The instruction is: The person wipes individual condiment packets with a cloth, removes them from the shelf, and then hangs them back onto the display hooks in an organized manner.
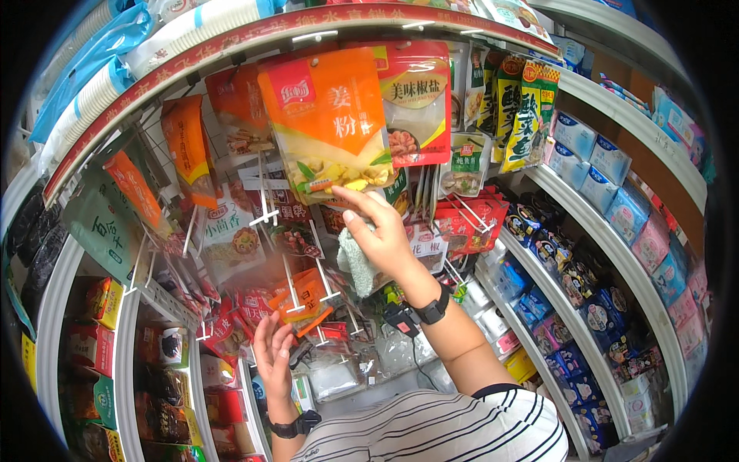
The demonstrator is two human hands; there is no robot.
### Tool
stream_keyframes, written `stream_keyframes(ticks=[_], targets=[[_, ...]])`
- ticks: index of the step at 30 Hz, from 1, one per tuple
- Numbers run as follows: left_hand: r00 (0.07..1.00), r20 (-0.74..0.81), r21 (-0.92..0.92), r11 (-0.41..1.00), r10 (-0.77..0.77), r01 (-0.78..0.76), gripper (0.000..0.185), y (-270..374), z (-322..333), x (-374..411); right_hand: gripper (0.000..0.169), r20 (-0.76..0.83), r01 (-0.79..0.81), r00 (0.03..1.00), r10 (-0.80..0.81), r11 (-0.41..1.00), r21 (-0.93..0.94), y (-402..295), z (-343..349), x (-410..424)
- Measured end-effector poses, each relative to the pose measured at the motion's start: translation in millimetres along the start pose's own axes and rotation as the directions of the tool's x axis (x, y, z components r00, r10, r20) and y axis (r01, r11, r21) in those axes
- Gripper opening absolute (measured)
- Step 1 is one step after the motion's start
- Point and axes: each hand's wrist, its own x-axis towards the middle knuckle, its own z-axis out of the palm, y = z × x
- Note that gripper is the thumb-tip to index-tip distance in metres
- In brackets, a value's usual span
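Observation:
My right hand (378, 234) is raised in front of the hanging packets and holds a pale green cloth (357, 263), which droops below the fingers. Its index fingertip is at the lower edge of a large orange-and-yellow seasoning pouch (329, 124) printed with ginger; whether it touches cannot be told. Right behind that pouch hangs a red pouch (418, 101) with a clear window. Lower down, my left hand (273, 352) is held up with nothing in it, its fingers slightly spread. An orange packet (305, 297) and a red packet (225, 335) hang close to it.
White metal hooks (267, 213) stick out among the packets. A red-edged shelf (231, 40) curves overhead, carrying stacked paper cups (86, 112). Side shelves hold tissue packs (603, 159) at right and boxed goods (92, 346) at left. A cable hangs from a wrist device (402, 319).

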Motion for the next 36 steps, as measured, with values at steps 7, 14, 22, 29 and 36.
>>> stream_keyframes(ticks=[7,14,22,29,36], targets=[[1.000,0.014,-0.004,1.000,-0.005,0.005,0.071,0.6,-6.7,-0.5,0.036,-0.085,0.067,0.995,-0.061,0.995,0.070,12.6,13.4,6.2],[0.999,-0.009,-0.001,0.999,-0.038,0.038,0.071,0.8,-13.2,-2.4,0.036,-0.054,-0.038,0.997,0.048,0.984,0.177,17.9,19.9,6.7],[0.955,0.258,-0.066,0.989,0.145,-0.133,0.077,49.3,55.3,50.1,0.031,-0.123,-0.152,0.971,0.204,0.929,0.337,14.5,37.9,-13.0],[0.947,0.199,-0.021,0.967,0.253,-0.254,0.087,33.7,87.6,102.8,0.033,0.002,-0.169,0.984,0.177,0.935,0.311,3.3,13.5,-53.8],[0.977,0.086,-0.094,0.978,0.193,-0.185,0.039,15.9,96.5,104.2,0.019,0.258,-0.163,0.961,0.101,0.959,0.233,4.5,-10.4,-80.2]])
